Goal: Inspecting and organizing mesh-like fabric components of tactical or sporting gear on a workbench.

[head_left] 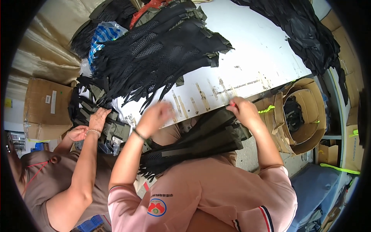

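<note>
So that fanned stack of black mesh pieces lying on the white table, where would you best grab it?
Probably at the bunched end of the black mesh stack, toward the table's near left edge, coming from that side. There the pieces narrow and overlap, so one grip likely gathers many; the far ends splay out loose. The left hand is nearest; the right hand rests on another bundle.

Bright even daylight, glare on the white table (251,42), blurred left hand (156,116) (heavy fisheye vignette).

A single head-worn fisheye view looks steeply down, close over the wearer's chest and forearms. It faces the white counter (247,50) ahead, whose straight edges bend toward the dark round rim.
</note>
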`<state>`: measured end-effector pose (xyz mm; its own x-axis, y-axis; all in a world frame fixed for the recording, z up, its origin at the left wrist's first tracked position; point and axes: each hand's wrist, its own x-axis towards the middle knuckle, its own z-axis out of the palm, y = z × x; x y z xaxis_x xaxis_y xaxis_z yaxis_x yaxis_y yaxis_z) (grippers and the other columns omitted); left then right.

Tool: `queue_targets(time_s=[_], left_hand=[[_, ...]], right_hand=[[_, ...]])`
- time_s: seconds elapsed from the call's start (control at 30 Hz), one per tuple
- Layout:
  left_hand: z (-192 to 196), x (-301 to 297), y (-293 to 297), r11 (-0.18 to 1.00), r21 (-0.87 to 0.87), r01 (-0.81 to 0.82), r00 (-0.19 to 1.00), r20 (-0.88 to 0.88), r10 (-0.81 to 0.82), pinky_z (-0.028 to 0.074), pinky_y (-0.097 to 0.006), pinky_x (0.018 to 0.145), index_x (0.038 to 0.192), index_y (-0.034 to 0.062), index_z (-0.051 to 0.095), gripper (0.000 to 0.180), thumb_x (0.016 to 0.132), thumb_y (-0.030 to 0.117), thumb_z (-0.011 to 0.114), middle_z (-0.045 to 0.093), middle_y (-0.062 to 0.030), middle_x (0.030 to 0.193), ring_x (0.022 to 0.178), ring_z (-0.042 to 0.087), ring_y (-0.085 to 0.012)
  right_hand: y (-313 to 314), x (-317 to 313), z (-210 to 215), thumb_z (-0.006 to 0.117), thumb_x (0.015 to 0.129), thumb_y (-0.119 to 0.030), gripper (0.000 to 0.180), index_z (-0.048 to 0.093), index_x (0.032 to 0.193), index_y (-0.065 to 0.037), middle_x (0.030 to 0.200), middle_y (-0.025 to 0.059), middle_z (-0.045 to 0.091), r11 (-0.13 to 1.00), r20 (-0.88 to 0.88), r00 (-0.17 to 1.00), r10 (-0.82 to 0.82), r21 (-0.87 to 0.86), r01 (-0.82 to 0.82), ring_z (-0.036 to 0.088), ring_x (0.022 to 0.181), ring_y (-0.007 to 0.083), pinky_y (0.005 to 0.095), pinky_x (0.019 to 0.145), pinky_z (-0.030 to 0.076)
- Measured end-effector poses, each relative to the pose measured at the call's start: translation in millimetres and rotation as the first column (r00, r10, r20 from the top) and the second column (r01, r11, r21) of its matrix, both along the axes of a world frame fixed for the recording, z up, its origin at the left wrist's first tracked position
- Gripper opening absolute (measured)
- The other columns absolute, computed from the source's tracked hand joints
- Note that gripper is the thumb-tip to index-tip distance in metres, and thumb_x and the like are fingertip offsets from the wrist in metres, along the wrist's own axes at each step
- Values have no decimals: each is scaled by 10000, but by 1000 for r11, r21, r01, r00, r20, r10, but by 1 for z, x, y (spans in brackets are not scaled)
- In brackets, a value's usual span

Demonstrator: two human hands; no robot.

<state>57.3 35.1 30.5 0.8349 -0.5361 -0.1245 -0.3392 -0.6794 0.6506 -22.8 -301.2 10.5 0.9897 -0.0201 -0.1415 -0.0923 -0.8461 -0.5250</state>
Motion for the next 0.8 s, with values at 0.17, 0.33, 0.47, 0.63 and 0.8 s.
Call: queue_targets(time_s=[0.17, 0.33, 0.47, 0.63, 0.8], left_hand=[[11, 124, -44, 947, 18, -321, 672, 709, 214, 214, -554, 1078, 1364, 112, 389, 819, 702, 413, 765, 303, -230, 1432, 1341, 276, -386], [-4, 150, -61, 891, 272, -362, 765, 633, 118, 165, -648, 1053, 1404, 264, 351, 882, 653, 355, 806, 297, -226, 1414, 1334, 260, -393], [-32, 121, -64, 920, 250, -301, 633, 774, -3, 246, -595, 1038, 1369, 305, 417, 687, 750, 114, 645, 465, -183, 1208, 1132, 449, -340], [-61, 71, -62, 927, 302, -222, 600, 792, -115, 245, -581, 1039, 1288, 275, 523, 557, 779, 47, 516, 487, -173, 1177, 1108, 455, -324], [-87, 36, -62, 951, 301, -76, 683, 710, -171, 229, -597, 1050, 1152, 171, 616, 419, 736, 123, 595, 484, -182, 1168, 1136, 437, -336]], right_hand=[[43, 50, 0, 639, 841, -201, 190, 590, 928, -39, 882, 163, 614, 961, 248, 941, 230, 95, -260, 595, 791, 341, 387, 710, 471], [58, 54, -11, 655, 840, -193, 210, 584, 981, -54, 837, 117, 599, 883, 172, 923, 343, 275, -380, 585, 751, 276, 350, 702, 477], [40, 63, -31, 692, 817, -188, 299, 561, 1041, -39, 922, 136, 593, 887, 130, 969, 211, 392, -246, 583, 761, 270, 355, 711, 486], [35, 87, -53, 715, 804, -128, 332, 552, 1077, -33, 941, 135, 583, 866, 139, 990, 6, 494, -74, 569, 759, 224, 322, 686, 493], [-2, 99, -142, 558, 919, -253, 287, 576, 1119, -48, 993, 128, 641, 841, 550, 636, 540, -339, -421, 623, 825, 200, 340, 740, 500]])
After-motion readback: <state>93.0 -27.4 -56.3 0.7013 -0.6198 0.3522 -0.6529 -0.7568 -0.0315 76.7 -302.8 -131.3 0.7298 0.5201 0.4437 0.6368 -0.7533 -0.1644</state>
